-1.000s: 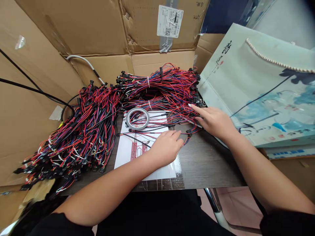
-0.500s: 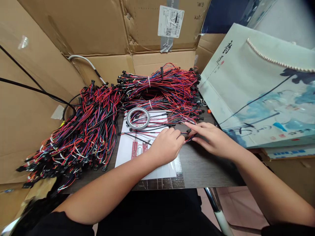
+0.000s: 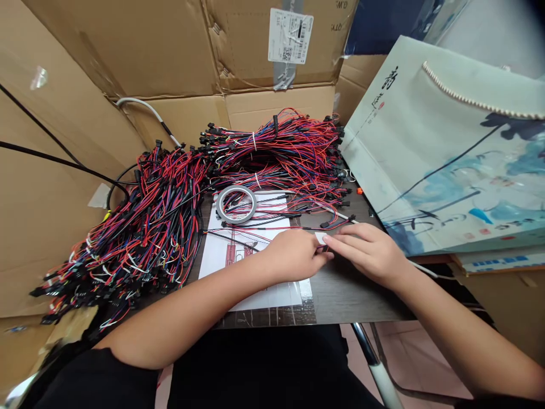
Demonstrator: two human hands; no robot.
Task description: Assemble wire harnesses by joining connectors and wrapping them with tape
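Note:
My left hand [image 3: 298,255] is closed around a thin wire harness [image 3: 251,234], whose red and black wires run left from it over the printed sheet. Between my two hands shows a small white piece [image 3: 320,237], perhaps a label or a bit of tape. The fingertips of my right hand [image 3: 369,253] press on this piece, right beside my left fingers. A short stretch of dark wire is visible under it; my fingers hide the rest. A grey-rimmed roll of tape [image 3: 218,204] lies on the sheet, left of my hands.
Tied wire bundles [image 3: 276,142] are stacked at the back, and a loose heap of harnesses [image 3: 157,221] fills the left side. Beneath my hands lies a printed paper sheet [image 3: 213,255] on the dark table [image 3: 353,301]. At right stands a pale paper bag [image 3: 426,170]; cardboard [image 3: 170,51] encloses the back.
The white piece now shows between my hands. My right hand has turned palm-down, its fingers closing in on the left hand. A black connector lies on the table just behind them.

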